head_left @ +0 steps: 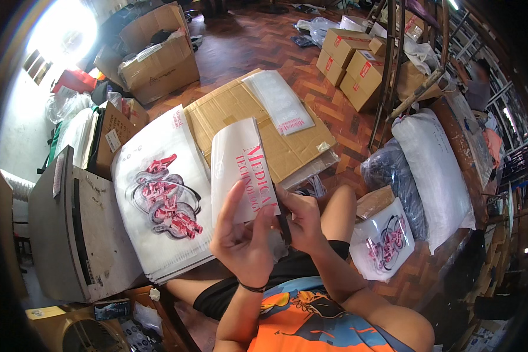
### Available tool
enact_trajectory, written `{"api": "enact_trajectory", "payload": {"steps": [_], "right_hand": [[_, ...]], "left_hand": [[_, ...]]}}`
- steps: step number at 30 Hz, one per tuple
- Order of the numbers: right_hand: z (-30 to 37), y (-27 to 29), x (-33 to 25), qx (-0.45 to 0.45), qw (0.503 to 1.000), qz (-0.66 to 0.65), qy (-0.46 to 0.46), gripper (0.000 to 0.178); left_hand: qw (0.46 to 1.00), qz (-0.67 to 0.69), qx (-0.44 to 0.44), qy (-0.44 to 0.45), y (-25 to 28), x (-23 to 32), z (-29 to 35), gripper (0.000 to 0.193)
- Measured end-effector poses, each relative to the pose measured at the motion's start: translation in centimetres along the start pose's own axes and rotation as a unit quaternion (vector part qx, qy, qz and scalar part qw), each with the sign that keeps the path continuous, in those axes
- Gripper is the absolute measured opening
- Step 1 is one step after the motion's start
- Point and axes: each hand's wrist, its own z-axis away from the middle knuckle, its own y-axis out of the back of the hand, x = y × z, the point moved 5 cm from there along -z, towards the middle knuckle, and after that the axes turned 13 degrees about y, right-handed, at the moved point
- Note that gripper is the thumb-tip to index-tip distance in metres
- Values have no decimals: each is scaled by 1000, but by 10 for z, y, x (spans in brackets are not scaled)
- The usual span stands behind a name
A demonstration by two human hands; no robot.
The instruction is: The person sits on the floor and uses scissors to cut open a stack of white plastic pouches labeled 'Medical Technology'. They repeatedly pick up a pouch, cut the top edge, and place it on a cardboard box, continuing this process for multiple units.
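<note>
In front of my body I hold up a folded, glossy white printed sheet (pixel 233 154) with large pink-red lettering. My left hand (pixel 242 243) grips its lower part, thumb on the lettered face and fingers along the near edge. Against the sheet's right edge, my right hand (pixel 304 220) is closed around a slim dark object (pixel 285 229); its kind is mostly hidden by the fingers. Left of my hands lies a stack of large white sheets (pixel 129 176) printed with a red and grey coiled design. Beyond them, a similar lettered sheet (pixel 278 102) rests on flat cardboard (pixel 214 105).
A grey metal cabinet (pixel 53 229) stands at the left. Open and taped cardboard boxes (pixel 161 73) sit on the parquet floor. To my right are a printed white bag (pixel 381 243), a long white sack (pixel 431 176) and a dark plastic bundle (pixel 398 182). A phone (pixel 112 309) lies lower left.
</note>
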Motion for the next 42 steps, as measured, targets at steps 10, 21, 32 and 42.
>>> {"api": "enact_trajectory", "payload": {"steps": [10,21,32,42], "right_hand": [[-4,1,-4,12,999,21,-24,57],[13,-3,-5,-92,980,-163,-61,56],[1,19,-5,-87,979,-167,-77,53],[1,22,-3,-96,988,-111,-40,52]], "left_hand": [[994,-82,21,-65,25,4,-13,46],[987,-101,49,-115,55,31,-56,34],[979,-182,-84,-26,41,45,-50,38],[977,-184,-96,-51,39,42,-50,38]]}}
